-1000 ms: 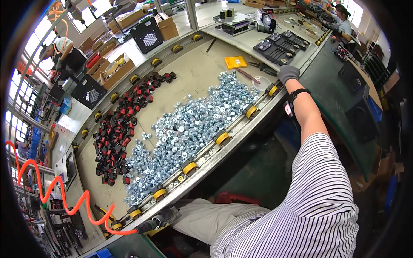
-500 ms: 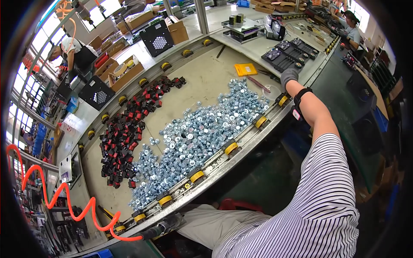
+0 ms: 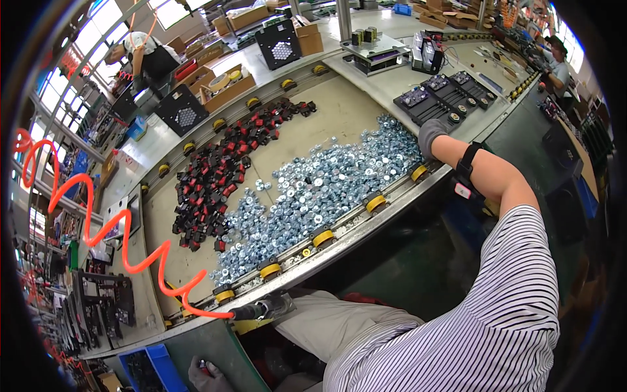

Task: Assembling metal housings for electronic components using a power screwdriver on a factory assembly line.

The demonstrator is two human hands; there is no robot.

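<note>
Bluish-silver round metal fasteners [image 3: 326, 186] lie tumbled in a broad, loose heap on the beige counter [image 3: 346, 111], its far right end beside the gray-gloved right hand [image 3: 432, 137]. Just past that hand, flat black panels [image 3: 436, 98] with round metallic fittings [image 3: 462, 109] lie side by side. A small red-and-dark piece [image 3: 206, 368], its shape unclear, sits in the gray-gloved left hand [image 3: 219, 380].

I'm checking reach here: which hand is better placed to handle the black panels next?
Right, most likely. The right hand is beside the black panels. The left hand is far from them, low beside the blue bin, and seems to hold a small red part.
</note>
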